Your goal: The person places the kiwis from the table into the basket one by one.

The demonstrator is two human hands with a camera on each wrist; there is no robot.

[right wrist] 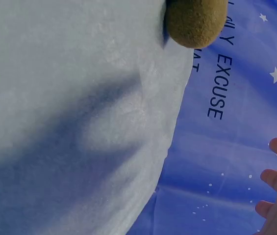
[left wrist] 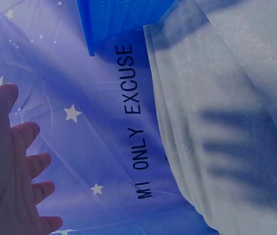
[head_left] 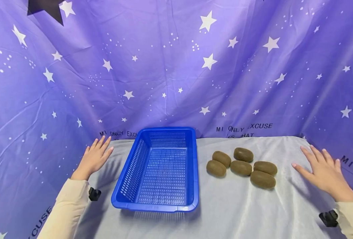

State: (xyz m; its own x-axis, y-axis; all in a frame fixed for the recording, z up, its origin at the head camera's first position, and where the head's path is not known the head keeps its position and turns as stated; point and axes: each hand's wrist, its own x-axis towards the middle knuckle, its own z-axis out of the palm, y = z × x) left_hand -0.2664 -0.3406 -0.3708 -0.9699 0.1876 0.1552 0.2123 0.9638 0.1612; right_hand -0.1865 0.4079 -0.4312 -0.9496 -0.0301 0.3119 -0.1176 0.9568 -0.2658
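Observation:
A blue plastic basket (head_left: 193, 172) with perforated walls stands on the table, its inside bare. To its right lie several brown kiwifruit (head_left: 241, 168) in a loose cluster, some touching. My left hand (head_left: 95, 159) hovers left of the basket with fingers spread, holding nothing; the left wrist view shows its fingers (left wrist: 40, 166) apart from the basket's corner (left wrist: 118, 24). Over the table's right side hangs my right hand (head_left: 324, 172), fingers spread and nothing in it. One kiwifruit (right wrist: 196, 22) shows at the top of the right wrist view, away from the fingers (right wrist: 273, 178).
A whitish cloth (head_left: 224, 209) covers the table. Behind and at both sides hangs a purple curtain (head_left: 164, 76) with white stars and black lettering. Small black devices sit at the left wrist (head_left: 94, 194) and right wrist (head_left: 329, 218).

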